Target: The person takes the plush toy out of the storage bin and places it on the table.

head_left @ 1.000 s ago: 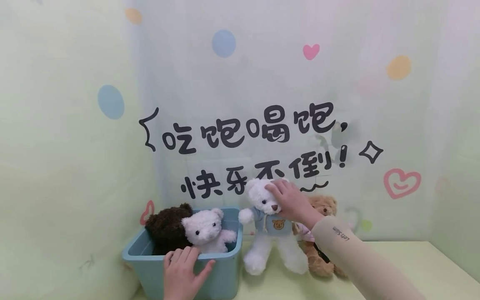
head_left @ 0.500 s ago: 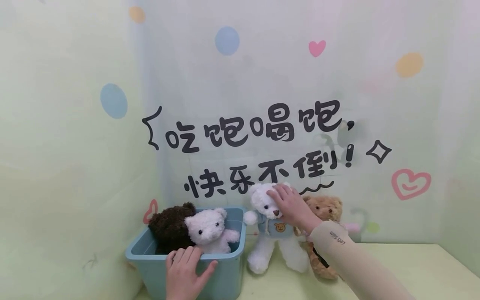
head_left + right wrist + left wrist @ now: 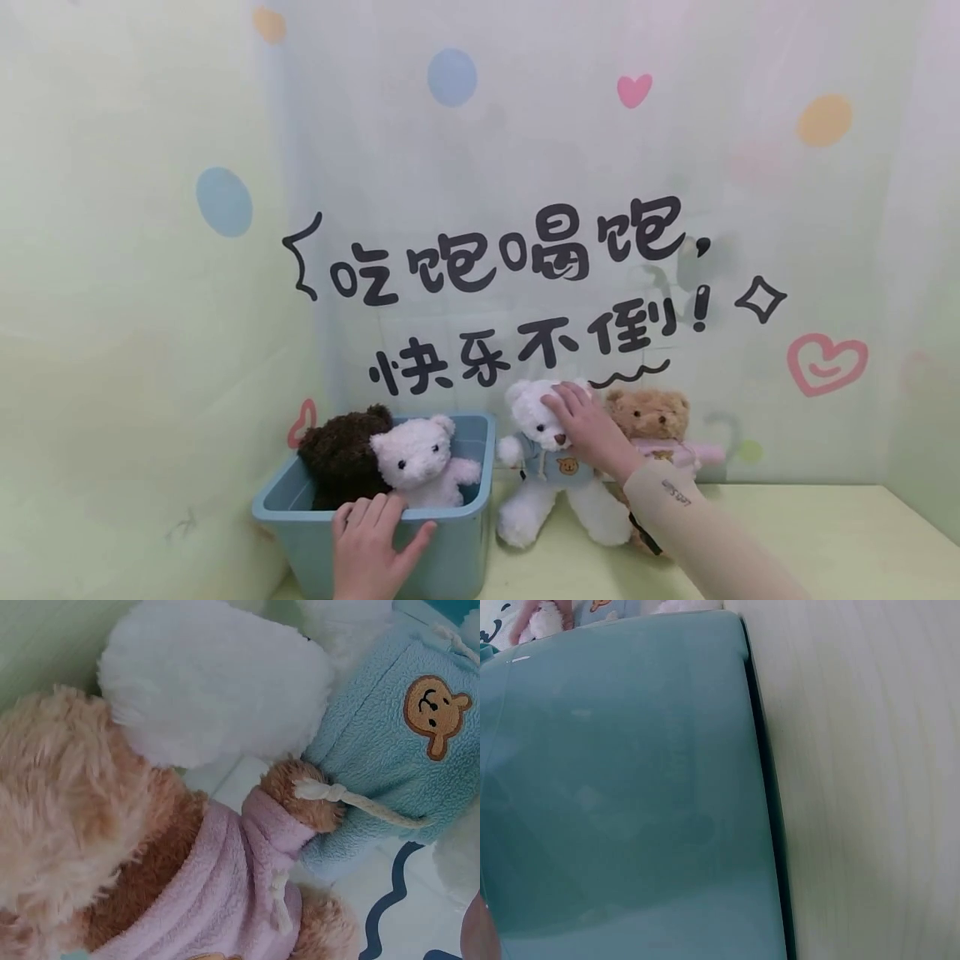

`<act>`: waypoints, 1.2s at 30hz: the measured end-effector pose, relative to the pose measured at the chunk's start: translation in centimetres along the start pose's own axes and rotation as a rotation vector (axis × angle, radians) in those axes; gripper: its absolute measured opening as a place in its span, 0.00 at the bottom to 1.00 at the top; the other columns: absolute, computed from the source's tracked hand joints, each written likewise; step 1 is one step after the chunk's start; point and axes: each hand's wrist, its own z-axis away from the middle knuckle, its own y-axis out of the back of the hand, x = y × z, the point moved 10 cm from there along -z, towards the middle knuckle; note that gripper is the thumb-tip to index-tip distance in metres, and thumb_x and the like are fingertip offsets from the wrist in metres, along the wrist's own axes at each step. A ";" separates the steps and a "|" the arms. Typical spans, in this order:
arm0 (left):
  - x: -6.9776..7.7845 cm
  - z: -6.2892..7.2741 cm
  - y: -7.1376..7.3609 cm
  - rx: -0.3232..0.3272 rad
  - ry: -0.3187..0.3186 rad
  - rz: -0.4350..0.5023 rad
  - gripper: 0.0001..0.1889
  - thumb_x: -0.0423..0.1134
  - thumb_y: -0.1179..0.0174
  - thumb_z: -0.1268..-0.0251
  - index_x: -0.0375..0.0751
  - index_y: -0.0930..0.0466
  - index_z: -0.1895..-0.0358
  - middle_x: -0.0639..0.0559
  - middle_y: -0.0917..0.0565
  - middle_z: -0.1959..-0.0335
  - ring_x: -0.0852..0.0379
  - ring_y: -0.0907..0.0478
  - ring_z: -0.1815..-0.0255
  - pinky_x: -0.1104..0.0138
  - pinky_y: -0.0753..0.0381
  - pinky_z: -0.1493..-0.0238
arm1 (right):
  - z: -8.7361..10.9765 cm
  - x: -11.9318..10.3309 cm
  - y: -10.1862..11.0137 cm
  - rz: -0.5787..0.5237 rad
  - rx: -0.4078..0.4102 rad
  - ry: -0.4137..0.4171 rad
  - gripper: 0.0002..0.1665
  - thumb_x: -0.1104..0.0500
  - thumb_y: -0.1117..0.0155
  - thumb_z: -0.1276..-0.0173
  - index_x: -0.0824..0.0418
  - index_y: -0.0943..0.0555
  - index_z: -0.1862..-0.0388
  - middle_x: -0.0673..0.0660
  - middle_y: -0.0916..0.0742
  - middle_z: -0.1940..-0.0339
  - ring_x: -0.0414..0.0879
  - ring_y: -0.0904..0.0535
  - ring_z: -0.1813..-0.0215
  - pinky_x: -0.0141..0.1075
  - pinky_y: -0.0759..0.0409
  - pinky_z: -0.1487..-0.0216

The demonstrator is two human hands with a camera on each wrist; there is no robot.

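The white bear (image 3: 543,446) is upright on the table (image 3: 810,533), between the blue tub (image 3: 457,558) and the tan bear (image 3: 654,417); the right hand (image 3: 594,429) grasps it by the head, and a light, even grip should suit soft plush, since a push from the top alone could tip it; the tan bear's paw (image 3: 304,799) appears to touch its hoodie, so shift neither carelessly. The left hand (image 3: 372,537) has fingers hooked over the tub's near rim; steady pressure there should prevent sliding.
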 end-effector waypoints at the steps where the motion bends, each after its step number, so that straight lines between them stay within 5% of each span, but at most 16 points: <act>1: 0.0 0.1 0.0 -0.005 0.003 0.000 0.25 0.68 0.42 0.44 0.49 0.29 0.72 0.59 0.33 0.77 0.57 0.37 0.74 0.54 0.39 0.60 | 0.1 -0.1 -0.2 -0.002 0.003 0.002 0.58 0.62 0.15 0.72 0.61 0.36 0.39 0.67 0.27 0.41 0.64 0.32 0.38 0.62 0.32 0.43; 8: 0.2 0.1 0.2 0.024 -0.020 0.014 0.25 0.68 0.44 0.41 0.49 0.29 0.72 0.58 0.32 0.77 0.56 0.36 0.74 0.54 0.39 0.60 | 0.9 -0.2 -1.8 0.043 -0.058 -0.061 0.61 0.58 0.14 0.72 0.60 0.37 0.36 0.66 0.29 0.38 0.63 0.35 0.36 0.65 0.38 0.40; 14: 0.4 0.0 0.5 0.049 -0.033 0.024 0.26 0.69 0.48 0.38 0.48 0.30 0.72 0.58 0.33 0.78 0.55 0.36 0.74 0.53 0.40 0.60 | 1.9 -0.1 -3.5 0.019 -0.162 -0.153 0.55 0.61 0.19 0.59 0.60 0.40 0.33 0.68 0.32 0.35 0.65 0.38 0.33 0.67 0.39 0.42; 27: 0.3 0.2 0.7 0.065 -0.035 0.019 0.26 0.70 0.50 0.37 0.49 0.29 0.72 0.58 0.33 0.78 0.55 0.36 0.75 0.53 0.40 0.61 | 2.3 -0.4 -4.1 -0.032 -0.225 -0.231 0.55 0.55 0.24 0.49 0.57 0.44 0.26 0.66 0.37 0.29 0.64 0.43 0.28 0.68 0.41 0.41; 36: 0.3 0.1 0.6 0.067 -0.038 0.024 0.26 0.70 0.51 0.37 0.49 0.30 0.72 0.58 0.34 0.78 0.55 0.36 0.75 0.53 0.40 0.60 | 2.4 -0.1 -4.2 -0.055 -0.256 -0.279 0.54 0.38 0.31 0.42 0.54 0.45 0.24 0.65 0.38 0.26 0.62 0.46 0.27 0.70 0.43 0.41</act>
